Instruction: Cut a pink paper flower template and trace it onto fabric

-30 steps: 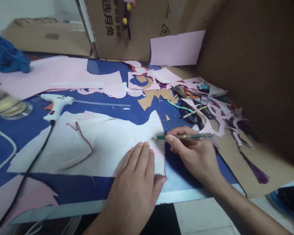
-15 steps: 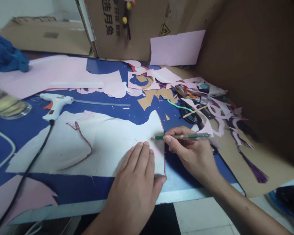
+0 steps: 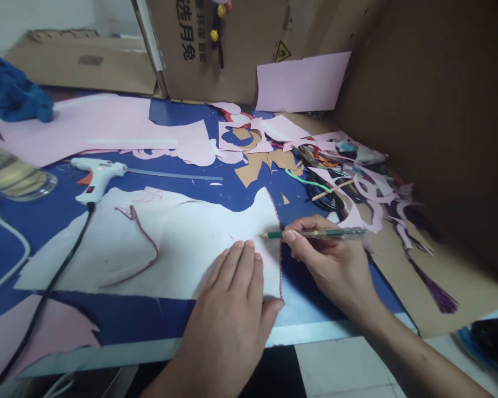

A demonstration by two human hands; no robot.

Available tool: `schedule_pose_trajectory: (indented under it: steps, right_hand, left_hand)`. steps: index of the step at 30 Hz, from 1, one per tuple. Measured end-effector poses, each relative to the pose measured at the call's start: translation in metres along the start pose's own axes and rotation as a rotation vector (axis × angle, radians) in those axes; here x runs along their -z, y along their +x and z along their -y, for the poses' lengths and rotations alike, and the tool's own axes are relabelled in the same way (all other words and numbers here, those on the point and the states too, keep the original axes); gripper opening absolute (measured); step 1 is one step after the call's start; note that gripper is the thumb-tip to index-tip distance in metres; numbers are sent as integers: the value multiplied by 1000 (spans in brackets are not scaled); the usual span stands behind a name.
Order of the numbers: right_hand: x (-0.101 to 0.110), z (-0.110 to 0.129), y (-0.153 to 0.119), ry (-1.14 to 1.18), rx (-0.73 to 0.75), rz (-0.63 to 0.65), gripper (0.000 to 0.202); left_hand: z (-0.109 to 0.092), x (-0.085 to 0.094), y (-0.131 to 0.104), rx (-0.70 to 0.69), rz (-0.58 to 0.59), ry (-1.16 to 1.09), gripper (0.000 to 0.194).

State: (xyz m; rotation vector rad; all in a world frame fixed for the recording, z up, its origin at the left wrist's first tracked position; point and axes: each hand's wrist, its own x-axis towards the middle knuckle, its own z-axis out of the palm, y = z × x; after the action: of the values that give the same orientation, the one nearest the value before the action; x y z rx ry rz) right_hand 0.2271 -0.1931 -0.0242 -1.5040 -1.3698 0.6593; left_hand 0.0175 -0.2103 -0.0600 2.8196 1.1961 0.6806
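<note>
A white piece of cloth [image 3: 191, 237] with dark red stitching along its right edge lies flat on the blue table. My left hand [image 3: 232, 304] rests flat on its lower right part, fingers stretched out and thumb near the stitched edge. Between the fingers of my right hand [image 3: 327, 254] is a green pencil [image 3: 299, 234], held nearly level. Its tip touches or hovers just over the cloth, at the end of a faint thin line above my left fingertips. A curved dark red stitched seam [image 3: 149, 240] shows on the cloth's left half.
A white glue gun [image 3: 97, 177] lies behind the cloth, its black cord crossing the cloth's left end. Pink and brown paper scraps [image 3: 253, 160] are heaped at the back right. Cardboard walls [image 3: 240, 50] stand behind. A glass jar [image 3: 20, 174] is at far left.
The pencil tip has shifted very slightly right along the faint line with my right hand. My left hand stays in place on the cloth. The whole view has moved a little.
</note>
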Motion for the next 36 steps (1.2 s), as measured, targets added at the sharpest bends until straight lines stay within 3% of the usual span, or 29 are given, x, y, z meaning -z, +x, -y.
schedule_pose_trajectory:
  steps: [36]
  right_hand:
    - [-1, -1, 2, 0, -8, 23, 19]
  left_hand:
    - [0, 1, 0, 18, 34, -43, 56]
